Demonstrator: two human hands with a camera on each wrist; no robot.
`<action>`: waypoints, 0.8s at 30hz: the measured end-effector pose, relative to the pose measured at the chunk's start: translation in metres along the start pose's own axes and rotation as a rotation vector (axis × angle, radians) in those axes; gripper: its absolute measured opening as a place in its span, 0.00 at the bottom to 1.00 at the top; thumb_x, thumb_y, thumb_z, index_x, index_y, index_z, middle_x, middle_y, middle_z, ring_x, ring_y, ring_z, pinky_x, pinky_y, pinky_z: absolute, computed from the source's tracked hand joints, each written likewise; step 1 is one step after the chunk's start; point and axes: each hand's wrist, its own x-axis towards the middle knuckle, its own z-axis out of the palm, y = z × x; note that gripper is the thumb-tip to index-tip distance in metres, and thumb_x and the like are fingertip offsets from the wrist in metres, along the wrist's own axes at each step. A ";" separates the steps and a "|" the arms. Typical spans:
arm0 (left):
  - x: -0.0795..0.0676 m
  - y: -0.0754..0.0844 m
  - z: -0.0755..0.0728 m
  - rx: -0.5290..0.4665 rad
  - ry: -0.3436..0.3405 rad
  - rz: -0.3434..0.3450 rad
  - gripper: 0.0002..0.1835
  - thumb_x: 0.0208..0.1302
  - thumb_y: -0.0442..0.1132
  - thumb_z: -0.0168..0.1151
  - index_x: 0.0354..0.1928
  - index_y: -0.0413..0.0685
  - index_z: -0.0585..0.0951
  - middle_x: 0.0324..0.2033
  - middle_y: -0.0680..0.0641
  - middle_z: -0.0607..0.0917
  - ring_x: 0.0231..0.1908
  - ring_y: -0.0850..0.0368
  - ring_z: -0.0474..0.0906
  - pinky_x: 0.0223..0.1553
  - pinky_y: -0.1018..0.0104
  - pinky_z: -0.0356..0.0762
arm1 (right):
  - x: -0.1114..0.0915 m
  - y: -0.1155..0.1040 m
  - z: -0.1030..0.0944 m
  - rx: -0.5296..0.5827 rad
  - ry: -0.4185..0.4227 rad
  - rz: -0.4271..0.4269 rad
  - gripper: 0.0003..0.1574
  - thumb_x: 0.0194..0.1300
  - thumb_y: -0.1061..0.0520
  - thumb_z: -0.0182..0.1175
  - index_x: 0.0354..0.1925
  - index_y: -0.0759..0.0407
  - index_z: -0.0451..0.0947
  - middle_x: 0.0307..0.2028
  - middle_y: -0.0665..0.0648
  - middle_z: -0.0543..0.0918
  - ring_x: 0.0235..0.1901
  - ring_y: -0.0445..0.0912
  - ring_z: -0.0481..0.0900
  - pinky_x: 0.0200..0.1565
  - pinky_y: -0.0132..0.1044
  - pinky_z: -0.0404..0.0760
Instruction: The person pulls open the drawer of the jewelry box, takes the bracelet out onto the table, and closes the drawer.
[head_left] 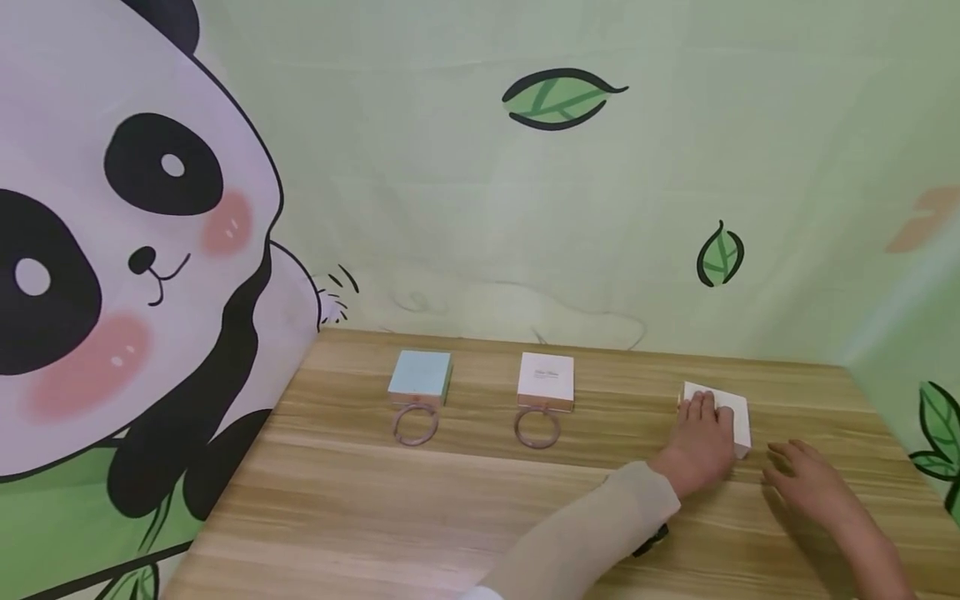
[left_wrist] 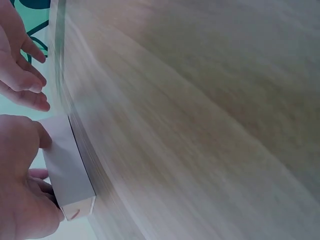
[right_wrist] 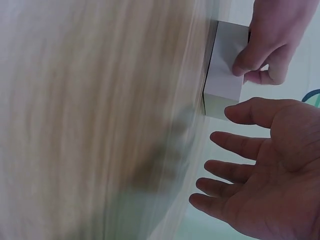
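In the head view, my left hand (head_left: 697, 442) holds a small white box (head_left: 738, 417) at the right part of the table. Its fingers lie over the box top, and the left wrist view shows the thumb against one long side of the box (left_wrist: 67, 160). A light-coloured end face with a small reddish mark shows there. To the right of the box is my right hand (head_left: 813, 483), apart from it and holding nothing. The right wrist view has that hand (right_wrist: 285, 165) with its fingers spread and nearly straight, the thumb tip close to the box's end.
On the wooden table (head_left: 360, 517), a light-blue-topped box (head_left: 420, 372) stands back left, with a mauve ring-shaped bracelet (head_left: 413, 444) in front. A white-topped box (head_left: 546, 375) with small print stands in the middle, another bracelet (head_left: 536, 447) before it. A panda-printed cloth (head_left: 420, 208) hangs behind.
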 end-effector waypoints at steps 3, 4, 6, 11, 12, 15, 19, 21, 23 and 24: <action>-0.001 -0.002 -0.003 0.042 -0.021 0.007 0.30 0.78 0.58 0.42 0.75 0.54 0.61 0.75 0.52 0.61 0.75 0.59 0.56 0.73 0.67 0.56 | 0.001 0.000 0.001 -0.004 0.008 -0.010 0.30 0.74 0.60 0.52 0.58 0.88 0.65 0.59 0.95 0.57 0.58 0.86 0.58 0.58 0.77 0.62; -0.001 -0.002 -0.003 0.060 -0.028 0.010 0.32 0.78 0.59 0.42 0.77 0.54 0.60 0.76 0.52 0.61 0.75 0.60 0.55 0.73 0.67 0.55 | 0.001 0.000 0.002 -0.003 0.008 -0.011 0.30 0.73 0.60 0.53 0.58 0.88 0.65 0.59 0.95 0.57 0.58 0.86 0.58 0.58 0.77 0.63; 0.000 -0.001 -0.004 0.082 -0.049 0.005 0.34 0.78 0.62 0.40 0.78 0.55 0.59 0.76 0.53 0.59 0.75 0.60 0.54 0.74 0.68 0.54 | 0.002 0.001 0.003 -0.001 0.012 -0.018 0.29 0.73 0.61 0.53 0.58 0.88 0.65 0.58 0.95 0.58 0.58 0.87 0.59 0.58 0.77 0.64; 0.003 0.009 -0.004 0.089 -0.110 -0.054 0.37 0.78 0.67 0.30 0.79 0.57 0.58 0.78 0.55 0.56 0.77 0.61 0.49 0.75 0.67 0.49 | 0.003 0.004 0.006 0.006 0.013 -0.023 0.29 0.74 0.60 0.52 0.58 0.88 0.65 0.59 0.95 0.57 0.58 0.87 0.59 0.57 0.77 0.64; 0.003 0.012 -0.004 0.084 -0.122 -0.070 0.38 0.78 0.68 0.28 0.79 0.57 0.57 0.78 0.55 0.56 0.77 0.61 0.48 0.76 0.66 0.48 | 0.003 0.004 0.007 0.010 0.011 -0.021 0.30 0.75 0.59 0.52 0.58 0.87 0.66 0.59 0.95 0.57 0.58 0.87 0.59 0.57 0.77 0.64; 0.005 0.020 -0.005 0.079 -0.134 -0.119 0.40 0.76 0.70 0.25 0.79 0.57 0.58 0.78 0.54 0.57 0.77 0.60 0.49 0.75 0.65 0.49 | 0.004 0.005 0.009 0.020 0.003 -0.013 0.31 0.77 0.56 0.49 0.59 0.87 0.66 0.60 0.95 0.57 0.59 0.87 0.58 0.58 0.77 0.63; 0.008 0.025 -0.006 0.044 -0.092 -0.168 0.36 0.75 0.71 0.32 0.74 0.59 0.64 0.77 0.53 0.59 0.76 0.59 0.52 0.75 0.64 0.52 | 0.006 0.005 0.008 0.020 -0.004 -0.006 0.32 0.78 0.55 0.47 0.60 0.87 0.65 0.60 0.95 0.56 0.60 0.87 0.57 0.58 0.78 0.62; 0.010 0.024 -0.004 0.010 -0.072 -0.176 0.30 0.75 0.70 0.36 0.68 0.66 0.67 0.76 0.54 0.60 0.76 0.59 0.52 0.75 0.64 0.51 | 0.006 0.005 0.008 0.014 -0.001 -0.006 0.31 0.78 0.56 0.48 0.60 0.87 0.65 0.60 0.95 0.56 0.59 0.87 0.58 0.58 0.78 0.62; 0.012 0.021 -0.001 -0.020 -0.071 -0.171 0.25 0.75 0.69 0.38 0.65 0.70 0.66 0.77 0.54 0.59 0.77 0.59 0.50 0.75 0.64 0.49 | 0.005 0.006 0.008 0.004 0.008 -0.015 0.30 0.77 0.57 0.50 0.60 0.86 0.66 0.59 0.95 0.58 0.59 0.86 0.59 0.57 0.78 0.63; 0.013 0.019 0.000 -0.024 -0.078 -0.161 0.25 0.75 0.69 0.38 0.66 0.70 0.66 0.77 0.54 0.58 0.77 0.59 0.49 0.75 0.64 0.48 | 0.005 0.006 0.008 0.004 0.011 -0.017 0.30 0.76 0.57 0.51 0.59 0.86 0.66 0.59 0.94 0.58 0.59 0.86 0.59 0.57 0.78 0.63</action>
